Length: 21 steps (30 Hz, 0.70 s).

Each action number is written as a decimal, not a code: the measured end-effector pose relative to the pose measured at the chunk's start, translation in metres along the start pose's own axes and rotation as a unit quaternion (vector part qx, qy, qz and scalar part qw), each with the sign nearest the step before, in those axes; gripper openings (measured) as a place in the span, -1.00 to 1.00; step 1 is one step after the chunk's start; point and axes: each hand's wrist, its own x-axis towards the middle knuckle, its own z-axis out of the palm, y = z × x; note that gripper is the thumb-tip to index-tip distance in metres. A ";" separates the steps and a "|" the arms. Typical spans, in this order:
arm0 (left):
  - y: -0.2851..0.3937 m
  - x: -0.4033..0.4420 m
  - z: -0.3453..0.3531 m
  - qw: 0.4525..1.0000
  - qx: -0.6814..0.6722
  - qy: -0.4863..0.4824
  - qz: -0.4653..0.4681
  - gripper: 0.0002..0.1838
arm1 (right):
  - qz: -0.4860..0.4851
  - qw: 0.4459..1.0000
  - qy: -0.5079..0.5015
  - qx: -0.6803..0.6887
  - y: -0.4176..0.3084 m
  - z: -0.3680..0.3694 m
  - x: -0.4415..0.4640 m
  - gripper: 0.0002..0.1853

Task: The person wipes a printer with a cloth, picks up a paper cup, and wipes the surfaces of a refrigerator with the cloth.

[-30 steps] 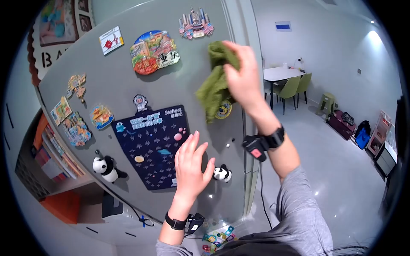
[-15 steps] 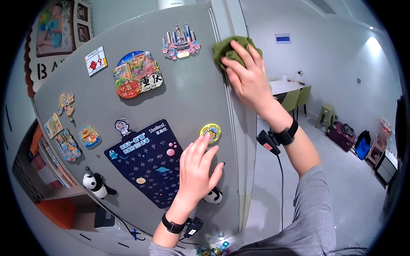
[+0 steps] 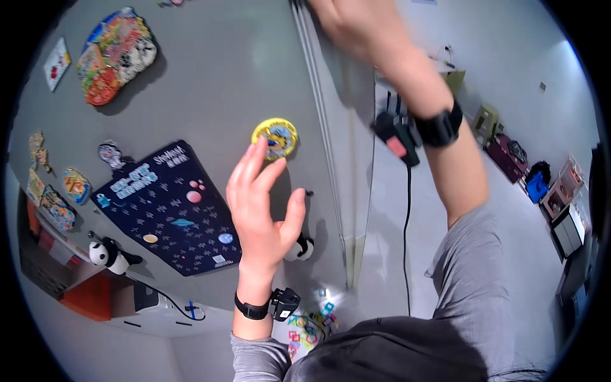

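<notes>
My left hand (image 3: 262, 207) is open, fingers spread, in front of a grey refrigerator door (image 3: 210, 76). Its fingertips overlap the lower edge of a round yellow magnet (image 3: 275, 139); whether they touch it I cannot tell. Left of that hand hangs a dark blue poster (image 3: 172, 210) with planets. A panda figure (image 3: 299, 249) shows partly behind my left wrist. My right hand (image 3: 363, 28) is blurred at the top edge, by the door's vertical side edge (image 3: 318, 95). Its fingers are cut off by the frame, and no cloth shows there.
Souvenir magnets (image 3: 118, 57) dot the door on the left, and another panda figure (image 3: 114, 254) sits lower down. A black cable (image 3: 408, 242) hangs from my right wrist device. Colourful plastic pieces (image 3: 310, 328) lie below; bags (image 3: 539, 181) stand along the right wall.
The view has tilted down and shifted right. My right hand, earlier pressing a green cloth to the door edge, is now at the frame's top with the cloth out of sight. My left hand stays near the yellow magnet.
</notes>
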 end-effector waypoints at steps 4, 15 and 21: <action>0.004 -0.029 0.010 0.999 -0.019 0.013 -0.023 -0.63 | 0.055 0.993 -0.101 0.023 -0.052 -0.013 -0.137 -0.60; 0.031 -0.109 0.030 0.990 -0.048 -0.054 -0.124 -0.71 | 0.187 0.934 -0.301 0.037 -0.183 -0.064 -0.415 -0.51; 0.046 -0.124 0.023 0.985 -0.027 -0.060 -0.157 -0.71 | 0.186 0.945 -0.261 0.057 -0.155 -0.055 -0.359 -0.50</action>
